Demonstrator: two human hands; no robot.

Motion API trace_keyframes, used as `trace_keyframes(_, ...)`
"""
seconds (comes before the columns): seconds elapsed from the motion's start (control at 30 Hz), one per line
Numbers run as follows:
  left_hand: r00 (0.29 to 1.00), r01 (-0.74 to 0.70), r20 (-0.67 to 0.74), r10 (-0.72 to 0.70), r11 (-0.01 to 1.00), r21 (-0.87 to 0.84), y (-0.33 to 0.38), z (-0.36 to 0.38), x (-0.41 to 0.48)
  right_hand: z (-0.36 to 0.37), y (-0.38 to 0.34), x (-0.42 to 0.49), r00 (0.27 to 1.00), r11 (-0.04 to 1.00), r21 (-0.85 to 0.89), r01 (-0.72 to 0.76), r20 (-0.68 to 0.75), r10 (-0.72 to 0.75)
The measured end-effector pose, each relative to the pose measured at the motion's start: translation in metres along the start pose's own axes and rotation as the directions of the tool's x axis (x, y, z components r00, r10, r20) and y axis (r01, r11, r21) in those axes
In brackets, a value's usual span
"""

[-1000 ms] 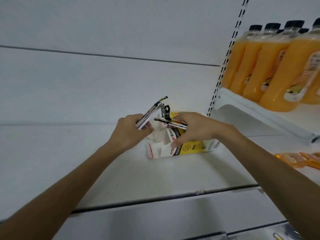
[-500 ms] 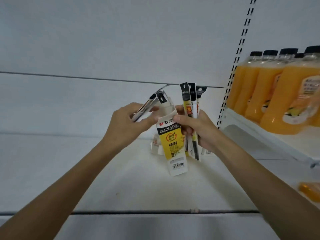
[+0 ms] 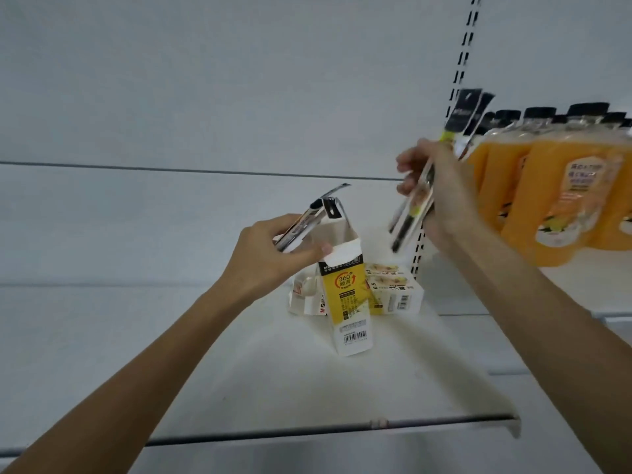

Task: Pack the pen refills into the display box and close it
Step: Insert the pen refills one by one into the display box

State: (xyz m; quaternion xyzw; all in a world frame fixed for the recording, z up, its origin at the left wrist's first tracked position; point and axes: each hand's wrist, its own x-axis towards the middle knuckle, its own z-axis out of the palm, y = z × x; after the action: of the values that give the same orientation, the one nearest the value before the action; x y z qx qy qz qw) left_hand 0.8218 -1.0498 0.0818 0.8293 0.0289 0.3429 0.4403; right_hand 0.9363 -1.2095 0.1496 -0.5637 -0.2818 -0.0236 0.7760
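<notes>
A tall yellow and white display box (image 3: 347, 299) stands upright with its top flaps open, above the white shelf. My left hand (image 3: 273, 254) grips a bundle of packaged pen refills (image 3: 301, 227) and its thumb presses the box's top front edge. Up and to the right of the box, my right hand (image 3: 434, 189) holds a few more packaged refills (image 3: 419, 203), tilted, with their black header cards (image 3: 466, 111) pointing up. These refills are clear of the box opening.
Two more refill boxes lie on the white shelf (image 3: 239, 371) behind the held one: a yellow one (image 3: 393, 289) and a crumpled white one (image 3: 304, 295). Orange juice bottles (image 3: 554, 186) fill the shelf at right, beside a slotted upright (image 3: 461, 63).
My right hand let go of the box and rose to the right with its refills. My left hand stays on the box, which now stands more upright.
</notes>
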Motion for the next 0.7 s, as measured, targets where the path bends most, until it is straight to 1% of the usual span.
trace_keyframes(0.03, 1.000, 0.007, 0.000, -0.007, 1.000, -0.007, -0.001, 0.002, 0.001, 0.003, -0.012, 0.003, 0.999, 0.998, 0.017, 0.052, -0.013, -0.052)
trace_keyframes(0.07, 1.000, 0.015, -0.002, -0.015, 1.000, -0.013, -0.003, 0.004, 0.002, 0.007, -0.021, 0.004, 0.995, 0.995, -0.028, 0.097, -0.024, -0.098)
trace_keyframes(0.13, 1.000, 0.024, -0.009, -0.025, 0.999, -0.034, -0.004, 0.008, 0.003, 0.016, -0.030, 0.004, 0.985, 0.971, -0.191, 0.146, -0.066, -0.161)
trace_keyframes(0.17, 1.000, 0.027, -0.014, -0.028, 0.999, -0.045, -0.004, 0.009, 0.003, 0.020, -0.031, 0.003, 0.983, 0.958, -0.247, 0.146, -0.073, -0.168)
trace_keyframes(0.27, 1.000, 0.007, -0.022, -0.009, 0.996, -0.085, -0.001, 0.013, 0.002, 0.030, -0.026, 0.000, 0.993, 0.947, -0.303, 0.109, -0.012, -0.118)
trace_keyframes(0.37, 0.999, -0.009, -0.049, 0.004, 0.995, -0.097, 0.001, 0.016, 0.001, 0.032, -0.013, -0.003, 0.993, 0.900, -0.426, 0.089, 0.107, -0.048)
trace_keyframes(0.43, 0.996, 0.020, -0.082, -0.029, 0.994, -0.108, -0.004, 0.017, 0.002, 0.031, -0.004, -0.008, 0.982, 0.853, -0.514, 0.093, 0.189, 0.006)
trace_keyframes(0.5, 0.993, 0.054, -0.103, -0.065, 0.993, -0.109, -0.010, 0.016, 0.003, 0.030, 0.000, -0.010, 0.970, 0.829, -0.550, 0.099, 0.238, 0.043)
trace_keyframes(0.6, 0.992, 0.053, -0.106, -0.064, 0.993, -0.105, -0.013, 0.015, 0.002, 0.032, 0.000, -0.011, 0.960, 0.798, -0.582, 0.159, 0.279, 0.012)
trace_keyframes(0.67, 0.992, 0.040, -0.111, -0.052, 0.994, -0.101, -0.012, 0.016, 0.002, 0.035, 0.002, -0.011, 0.949, 0.717, -0.659, 0.228, 0.314, -0.014)
trace_keyframes(0.7, 0.993, 0.038, -0.112, -0.049, 0.994, -0.100, -0.011, 0.016, 0.003, 0.037, 0.003, -0.010, 0.943, 0.671, -0.701, 0.241, 0.334, 0.010)
